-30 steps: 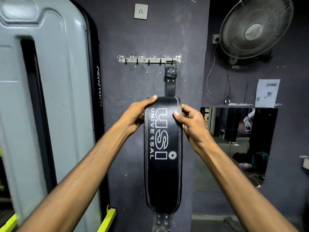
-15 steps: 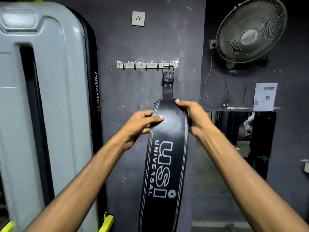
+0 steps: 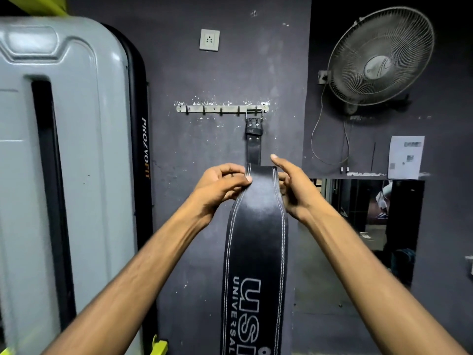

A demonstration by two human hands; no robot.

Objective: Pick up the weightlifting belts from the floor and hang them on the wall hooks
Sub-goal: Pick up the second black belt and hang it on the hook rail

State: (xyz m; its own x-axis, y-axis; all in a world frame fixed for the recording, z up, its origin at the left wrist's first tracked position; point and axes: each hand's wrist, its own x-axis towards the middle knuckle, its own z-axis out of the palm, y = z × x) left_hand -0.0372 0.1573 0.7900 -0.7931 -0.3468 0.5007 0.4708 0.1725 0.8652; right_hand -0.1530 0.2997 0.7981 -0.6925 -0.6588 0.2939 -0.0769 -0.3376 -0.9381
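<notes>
Black leather belt (image 3: 256, 226) now hangs by its buckle on the hooks (image 3: 222, 109), and both hands have slid up it: left hand (image 3: 220, 185) pinching its edge, right hand (image 3: 294, 185) fingers released.

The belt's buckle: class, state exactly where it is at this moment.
In the head view the buckle hangs on the rightmost hook of the hook rail, centre of the dark wall, below the socket and left of the fan.

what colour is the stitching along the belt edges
White, in double rows along both edges of the black belt, clearest in the head view.
</notes>
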